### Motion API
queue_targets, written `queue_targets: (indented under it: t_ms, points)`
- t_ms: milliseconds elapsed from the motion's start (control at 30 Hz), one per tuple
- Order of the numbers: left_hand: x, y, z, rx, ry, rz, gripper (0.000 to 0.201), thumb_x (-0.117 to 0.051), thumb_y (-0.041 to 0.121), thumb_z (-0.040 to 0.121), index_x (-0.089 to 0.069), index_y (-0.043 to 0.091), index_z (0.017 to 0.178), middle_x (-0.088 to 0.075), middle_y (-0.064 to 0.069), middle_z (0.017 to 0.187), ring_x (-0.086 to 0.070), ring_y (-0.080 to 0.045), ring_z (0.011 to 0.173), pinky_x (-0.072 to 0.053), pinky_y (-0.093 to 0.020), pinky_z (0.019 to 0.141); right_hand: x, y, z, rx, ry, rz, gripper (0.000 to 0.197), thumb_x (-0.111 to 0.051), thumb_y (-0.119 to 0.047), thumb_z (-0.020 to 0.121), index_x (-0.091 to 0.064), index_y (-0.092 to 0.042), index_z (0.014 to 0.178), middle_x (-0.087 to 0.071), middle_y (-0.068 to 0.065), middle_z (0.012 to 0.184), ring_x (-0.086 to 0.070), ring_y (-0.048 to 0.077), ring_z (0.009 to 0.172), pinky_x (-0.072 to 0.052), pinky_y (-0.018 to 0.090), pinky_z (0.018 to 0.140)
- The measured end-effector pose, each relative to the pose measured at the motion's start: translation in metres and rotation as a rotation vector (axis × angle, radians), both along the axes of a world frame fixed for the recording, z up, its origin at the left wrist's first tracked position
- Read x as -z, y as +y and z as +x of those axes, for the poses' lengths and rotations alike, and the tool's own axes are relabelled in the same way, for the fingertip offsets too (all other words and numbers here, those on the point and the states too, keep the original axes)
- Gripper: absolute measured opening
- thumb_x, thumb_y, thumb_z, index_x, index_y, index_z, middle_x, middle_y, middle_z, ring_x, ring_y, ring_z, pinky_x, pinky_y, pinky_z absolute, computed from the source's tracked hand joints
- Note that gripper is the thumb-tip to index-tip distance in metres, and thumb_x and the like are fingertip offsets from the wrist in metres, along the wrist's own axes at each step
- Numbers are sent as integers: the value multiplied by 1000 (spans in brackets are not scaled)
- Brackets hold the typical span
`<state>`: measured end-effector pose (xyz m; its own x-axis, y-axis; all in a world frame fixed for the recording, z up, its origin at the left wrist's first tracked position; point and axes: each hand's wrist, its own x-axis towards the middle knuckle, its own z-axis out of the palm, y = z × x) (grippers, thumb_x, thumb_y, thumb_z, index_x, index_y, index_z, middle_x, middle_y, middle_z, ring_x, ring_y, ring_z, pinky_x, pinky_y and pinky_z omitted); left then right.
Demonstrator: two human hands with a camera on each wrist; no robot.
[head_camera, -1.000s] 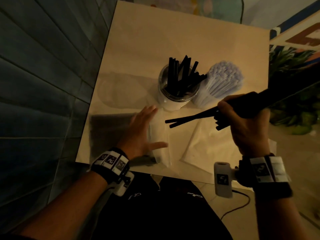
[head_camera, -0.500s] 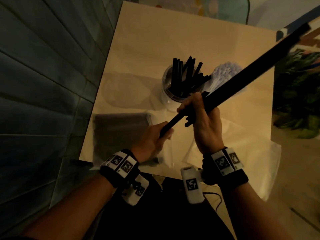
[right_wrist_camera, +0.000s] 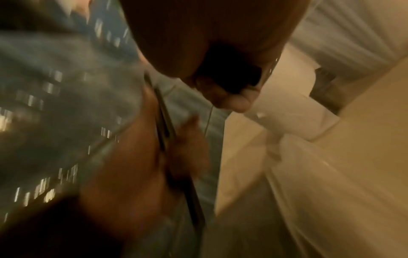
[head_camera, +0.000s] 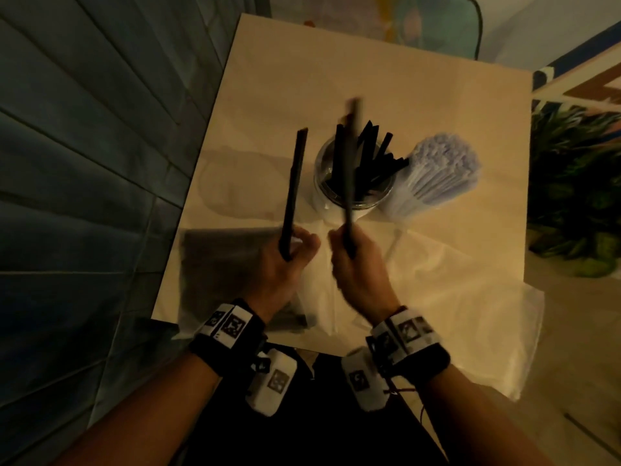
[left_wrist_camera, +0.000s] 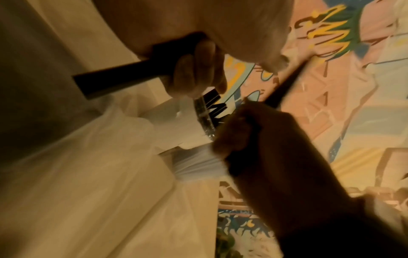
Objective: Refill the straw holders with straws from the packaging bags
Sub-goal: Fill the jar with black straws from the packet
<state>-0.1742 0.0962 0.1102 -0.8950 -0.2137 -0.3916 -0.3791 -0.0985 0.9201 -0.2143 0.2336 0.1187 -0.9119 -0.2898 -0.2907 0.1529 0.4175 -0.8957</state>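
Observation:
A clear round straw holder (head_camera: 353,193) with several black straws stands mid-table; beside it on the right is a bundle of pale straws (head_camera: 437,169). My left hand (head_camera: 285,253) grips one black straw (head_camera: 295,183) upright, just left of the holder. My right hand (head_camera: 349,250) grips a blurred bunch of black straws (head_camera: 349,156) pointing up over the holder. In the left wrist view the left fingers (left_wrist_camera: 194,69) curl round a black straw (left_wrist_camera: 119,80), with the right hand (left_wrist_camera: 253,139) close by. Clear packaging bags (head_camera: 420,280) lie under both hands.
The beige table (head_camera: 369,62) is small; its near edge is at my wrists. A dark panelled wall (head_camera: 84,163) runs along the left. Green plants (head_camera: 578,190) sit to the right. A dark flat bag (head_camera: 221,264) lies at the table's near left.
The long black bundle held slanted by both hands has split: my left hand took one straw upright to the left, and my right swung the rest upright over the holder.

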Motion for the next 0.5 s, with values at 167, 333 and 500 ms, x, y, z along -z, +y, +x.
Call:
queue_targets:
  t_ms: [167,333,500]
  points:
    - [-6,7,-10,-34,-30,9,37,-76,47,78,-70,14,94,-74,3,86,-70,-10,89,-53,-28,79,23,-16,30,-262,146,201,40,-49,-18,97,-43,-6,136,-70,12,90,-65,30,72,-49,39,62]
    - [0,-1,-14,-126,-140,1,28,-61,36,94,-65,14,77,-66,-6,80,-67,-22,83,-53,-43,80,21,-3,20,-496,80,169,47,-59,-28,94,-40,-20,136,-65,-1,106,-62,12,82,-50,26,70]
    - [2,-12,-14,-19,-95,38,36,-57,35,96,-60,26,62,-57,6,61,-56,-13,61,-48,-31,65,-3,14,-16,-171,-62,11,56,-69,-50,85,-52,-27,132,-59,-13,123,-59,-1,107,-54,30,89]
